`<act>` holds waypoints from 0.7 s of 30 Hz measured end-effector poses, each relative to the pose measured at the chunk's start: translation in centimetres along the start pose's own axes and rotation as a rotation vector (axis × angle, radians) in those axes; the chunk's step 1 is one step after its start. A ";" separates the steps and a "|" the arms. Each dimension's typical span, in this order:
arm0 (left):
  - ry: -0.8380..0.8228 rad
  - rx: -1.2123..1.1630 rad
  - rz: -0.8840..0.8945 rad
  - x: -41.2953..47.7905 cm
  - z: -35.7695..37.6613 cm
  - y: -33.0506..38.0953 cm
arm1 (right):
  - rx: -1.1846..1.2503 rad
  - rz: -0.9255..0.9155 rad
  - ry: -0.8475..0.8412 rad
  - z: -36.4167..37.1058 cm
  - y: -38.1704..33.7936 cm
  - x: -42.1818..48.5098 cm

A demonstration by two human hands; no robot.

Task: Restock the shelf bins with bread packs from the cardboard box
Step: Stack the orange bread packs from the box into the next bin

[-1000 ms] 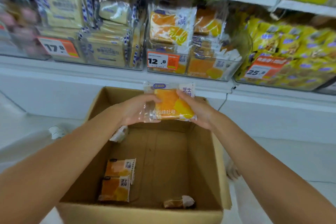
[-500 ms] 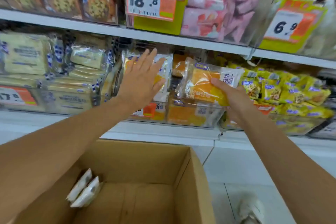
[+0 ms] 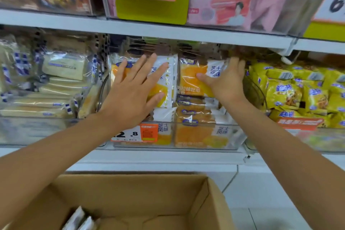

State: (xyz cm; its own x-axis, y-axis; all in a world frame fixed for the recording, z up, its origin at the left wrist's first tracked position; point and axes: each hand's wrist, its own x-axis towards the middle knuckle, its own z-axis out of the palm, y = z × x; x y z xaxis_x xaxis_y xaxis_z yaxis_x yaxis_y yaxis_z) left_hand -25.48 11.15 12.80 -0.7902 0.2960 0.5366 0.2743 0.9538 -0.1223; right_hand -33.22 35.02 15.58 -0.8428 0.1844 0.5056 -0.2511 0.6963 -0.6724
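Bread pack (image 3: 193, 78), in an orange and white wrapper: stands upright on top of the right-hand stack in the centre bin (image 3: 239, 142) on the lower shelf.

Left of that bin: pale loaves (image 3: 61, 80) in blue-checked wrappers, stacked flat in their own clear bin.

Left hand (image 3: 134, 91): fingers spread and straight, palm flat against a neighbouring pack (image 3: 165, 80) of the same kind, which stands upright in the left half of the centre bin. Nothing is gripped; the contact is a press only.

Price tag (image 3: 134, 133): fixed to the bin's front wall below the left hand, partly covered by the wrist.

Right hand (image 3: 225, 82): holds the bread pack by its right edge, thumb across the printed face and the other fingers wrapped behind. More packs of the same kind lie stacked beneath it.

Right of the centre bin: yellow snack bags (image 3: 298, 95), heaped in the next bin.

Below the shelf: cardboard box (image 3: 130, 192), open-topped, with a few wrapped packs (image 3: 80, 219) at its lower left corner; their labels are too blurred to read.
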 end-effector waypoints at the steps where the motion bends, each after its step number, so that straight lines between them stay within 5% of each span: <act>1: 0.000 -0.001 -0.001 0.0 0.0 0.0 | -0.097 -0.124 0.024 -0.4 0.1 -0.2; 4: 0.008 -0.011 -0.005 0.0 0.0 0.1 | -0.379 -0.408 -0.209 -0.8 0.7 -0.6; 6: 0.005 -0.017 -0.006 0.0 -0.1 0.2 | -0.417 -0.437 -0.385 -0.6 1.0 -0.4; 16: 0.004 -0.019 0.005 0.0 -0.1 0.0 | -0.453 -0.478 -0.517 -0.4 1.8 1.0; 21: -0.029 -0.070 -0.011 0.0 -1.0 0.2 | -0.555 -0.503 -0.429 -2.0 -0.1 -0.8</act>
State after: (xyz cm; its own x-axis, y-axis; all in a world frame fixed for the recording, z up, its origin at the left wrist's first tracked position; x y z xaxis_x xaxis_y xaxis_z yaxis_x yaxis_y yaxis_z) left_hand -24.85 11.33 13.65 -0.8084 0.2878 0.5134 0.3022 0.9515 -0.0576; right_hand -31.56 36.22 16.33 -0.8291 -0.4370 0.3489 -0.4680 0.8837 -0.0055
